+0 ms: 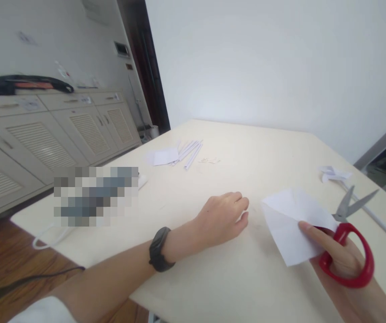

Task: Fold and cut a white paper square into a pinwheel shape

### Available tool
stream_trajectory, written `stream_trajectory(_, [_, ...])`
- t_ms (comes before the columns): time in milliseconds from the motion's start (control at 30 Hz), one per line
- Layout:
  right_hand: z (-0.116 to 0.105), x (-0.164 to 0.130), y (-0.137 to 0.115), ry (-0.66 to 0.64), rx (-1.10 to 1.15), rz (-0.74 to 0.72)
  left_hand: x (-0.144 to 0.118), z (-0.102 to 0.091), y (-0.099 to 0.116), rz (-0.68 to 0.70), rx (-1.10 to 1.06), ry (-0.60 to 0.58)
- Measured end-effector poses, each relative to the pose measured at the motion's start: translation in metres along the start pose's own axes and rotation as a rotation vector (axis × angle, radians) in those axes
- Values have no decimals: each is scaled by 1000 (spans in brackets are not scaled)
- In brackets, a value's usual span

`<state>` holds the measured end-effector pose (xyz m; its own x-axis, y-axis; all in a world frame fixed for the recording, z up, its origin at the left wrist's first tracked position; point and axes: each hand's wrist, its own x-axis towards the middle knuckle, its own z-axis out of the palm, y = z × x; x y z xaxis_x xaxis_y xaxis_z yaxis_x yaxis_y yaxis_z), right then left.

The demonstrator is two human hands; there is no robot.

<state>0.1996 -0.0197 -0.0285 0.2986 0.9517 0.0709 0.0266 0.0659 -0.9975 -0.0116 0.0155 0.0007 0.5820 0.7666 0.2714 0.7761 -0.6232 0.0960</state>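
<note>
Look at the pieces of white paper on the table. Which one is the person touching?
The folded white sheet nearest the camera: the right hand, which holds red-handled scissors, rests a finger on it. The far paper pile and the crumpled scrap lie untouched.

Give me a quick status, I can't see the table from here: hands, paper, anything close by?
Right hand grips red scissors, blades open, index finger on folded white paper. Left hand rests on table, holding nothing. Paper strips lie far off.

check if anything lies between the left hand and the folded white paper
Nothing visible does. The left hand rests on the cream table, with only bare tabletop between its fingertips and the folded white paper, which the right hand holds with red-handled scissors.
</note>
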Motion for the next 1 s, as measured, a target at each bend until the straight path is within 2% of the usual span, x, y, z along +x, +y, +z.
stream_trajectory(67, [-5, 10, 8, -22, 111, 170, 3, -2, -10, -74, 55, 40])
stream_trajectory(133, [-10, 19, 15, 2, 135, 255, 5, -1, -21, -138, 110, 69])
stream_trajectory(400, [-21, 39, 37, -31, 122, 255, 4, 21, -57, -365, 289, 99])
stream_trajectory(500, [-21, 41, 41, -54, 144, 234, 4, 25, -75, -507, 339, 99])
stream_trajectory(667, [-16, 33, 33, -98, 137, 115, -1, 8, -116, -815, 408, 144])
stream_trajectory(767, [-10, 26, 26, -105, 179, 135, -9, -6, -137, -957, 412, 163])
stream_trajectory(900, [-7, 26, 24, -143, 187, 206, -20, -15, -156, -1063, 394, 173])
stream_trajectory(1000, [-8, 28, 27, -124, 200, 249, -22, -16, -164, -1105, 366, 166])
